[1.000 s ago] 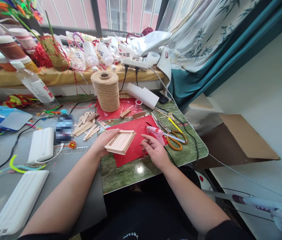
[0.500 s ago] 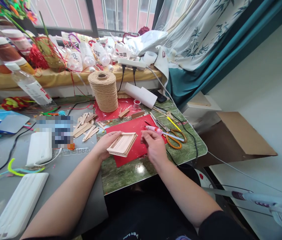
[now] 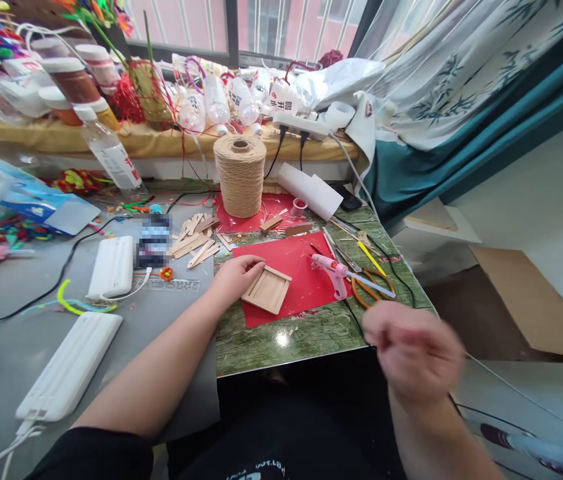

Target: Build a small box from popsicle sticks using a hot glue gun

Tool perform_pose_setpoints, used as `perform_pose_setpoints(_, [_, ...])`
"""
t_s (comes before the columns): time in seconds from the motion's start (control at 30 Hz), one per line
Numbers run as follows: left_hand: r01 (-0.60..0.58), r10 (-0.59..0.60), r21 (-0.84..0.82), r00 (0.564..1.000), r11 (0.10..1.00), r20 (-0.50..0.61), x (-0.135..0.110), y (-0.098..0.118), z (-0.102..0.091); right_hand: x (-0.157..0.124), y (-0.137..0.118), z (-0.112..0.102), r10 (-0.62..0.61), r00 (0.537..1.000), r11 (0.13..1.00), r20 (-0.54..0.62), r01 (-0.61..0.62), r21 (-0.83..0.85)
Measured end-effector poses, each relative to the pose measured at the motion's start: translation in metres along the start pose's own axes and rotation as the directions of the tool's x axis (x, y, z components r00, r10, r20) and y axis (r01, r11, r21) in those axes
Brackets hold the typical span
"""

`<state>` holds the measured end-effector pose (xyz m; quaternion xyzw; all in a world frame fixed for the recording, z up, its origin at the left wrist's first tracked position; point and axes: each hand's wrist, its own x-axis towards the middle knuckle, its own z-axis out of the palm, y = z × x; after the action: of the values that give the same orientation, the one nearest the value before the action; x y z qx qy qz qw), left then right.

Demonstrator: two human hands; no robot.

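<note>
Left hand [image 3: 234, 277] on wooden frame [image 3: 267, 290], glue gun [image 3: 331, 270] beside

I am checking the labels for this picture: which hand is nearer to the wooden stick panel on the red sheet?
Left. The left hand touches the left edge of the wooden stick panel; the blurred right hand is well apart, to its lower right.

L hand [image 3: 234, 277] palm-down, fingers half-curled, forearm stretched fwd — R hand [image 3: 414, 353] blurred, loose fist, nearer the body
</note>
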<state>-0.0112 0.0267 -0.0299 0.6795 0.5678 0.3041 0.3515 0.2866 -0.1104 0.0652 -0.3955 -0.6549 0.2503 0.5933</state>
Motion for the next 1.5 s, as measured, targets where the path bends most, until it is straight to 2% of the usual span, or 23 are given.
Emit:
perform_pose_setpoints(0.07, [-0.034,0.033,0.052,0.999,0.998,0.015,-0.002,0.005,0.001,-0.005,0.017,0.025,0.151,0.978,0.988,0.146,-0.149,-0.028])
perform_pose_setpoints(0.1, [-0.043,0.042,0.077,0.999,0.996,0.017,-0.002,0.007,0.0,-0.007,0.026,0.035,0.223,0.959,0.975,0.174,-0.216,-0.059])
perform_pose_setpoints(0.17, [-0.061,0.061,0.151,0.998,0.987,-0.001,-0.001,0.01,-0.007,-0.01,0.046,0.048,0.384,0.906,0.923,0.178,-0.378,-0.07])
perform_pose_setpoints(0.23, [-0.083,0.101,0.268,0.993,0.96,-0.055,0.001,0.009,-0.022,-0.012,0.063,0.055,0.541,0.827,0.837,0.153,-0.546,-0.01])
perform_pose_setpoints(0.27, [-0.092,0.131,0.342,0.987,0.935,-0.094,0.002,0.007,-0.032,-0.012,0.071,0.057,0.59,0.797,0.802,0.13,-0.597,0.021])
perform_pose_setpoints(0.33, [-0.023,0.126,0.472,0.974,0.881,-0.188,0.005,0.0,-0.056,-0.012,0.082,0.059,0.63,0.77,0.768,0.103,-0.637,0.061])
perform_pose_setpoints(0.37, [0.052,0.083,0.516,0.968,0.855,-0.236,0.006,-0.006,-0.068,-0.011,0.086,0.059,0.627,0.774,0.772,0.085,-0.632,0.069])
perform_pose_setpoints(0.43, [0.245,-0.053,0.581,0.943,0.776,-0.328,0.009,-0.019,-0.088,-0.012,0.093,0.059,0.579,0.814,0.812,0.039,-0.581,0.058])
perform_pose_setpoints(0.5, [0.343,-0.163,0.627,0.931,0.7,-0.328,0.011,-0.032,-0.099,-0.013,0.099,0.057,0.489,0.872,0.872,-0.022,-0.489,0.009])
perform_pose_setpoints(0.6, [0.353,-0.213,0.657,0.934,0.666,-0.286,0.014,-0.045,-0.101,-0.018,0.105,0.055,0.376,0.924,0.921,-0.071,-0.381,-0.077])
perform_pose_setpoints(0.77, [0.379,-0.26,0.625,0.925,0.682,-0.276,0.017,-0.045,-0.098,-0.024,0.109,0.055,0.338,0.94,0.93,-0.054,-0.342,-0.132])
perform_pose_setpoints(0.93, [0.337,-0.171,0.587,0.931,0.736,-0.321,0.013,-0.03,-0.098,-0.025,0.103,0.055,0.302,0.953,0.942,-0.006,-0.3,-0.153])
perform_pose_setpoints(1.03, [0.235,-0.081,0.478,0.944,0.846,-0.32,0.009,-0.015,-0.086,-0.026,0.101,0.054,0.275,0.961,0.949,0.02,-0.268,-0.165])
perform_pose_setpoints(1.1, [0.15,-0.076,0.31,0.969,0.939,-0.236,0.007,-0.006,-0.072,-0.026,0.101,0.054,0.266,0.964,0.949,0.02,-0.259,-0.181])
perform_pose_setpoints(1.13, [0.131,-0.101,0.209,0.983,0.969,-0.152,0.006,-0.003,-0.065,-0.026,0.101,0.054,0.266,0.964,0.947,0.016,-0.259,-0.188])
perform_pose_setpoints(1.23, [0.16,-0.157,-0.025,0.983,0.987,0.091,0.005,0.0,-0.045,-0.027,0.102,0.054,0.249,0.968,0.949,0.019,-0.24,-0.203])
perform_pose_setpoints(1.37, [0.197,-0.164,-0.189,0.97,0.962,0.179,0.005,-0.003,-0.032,-0.029,0.102,0.056,0.147,0.987,0.942,0.062,-0.12,-0.314])
perform_pose_setpoints(1.43, [0.231,-0.181,-0.238,0.96,0.943,0.214,0.005,-0.004,-0.029,-0.031,0.1,0.059,0.068,0.989,0.919,0.131,-0.011,-0.394])
perform_pose_setpoints(1.5, [0.24,-0.187,-0.218,0.953,0.946,0.238,0.005,-0.003,-0.028,-0.032,0.097,0.062,0.019,0.971,0.901,0.239,0.087,-0.426])
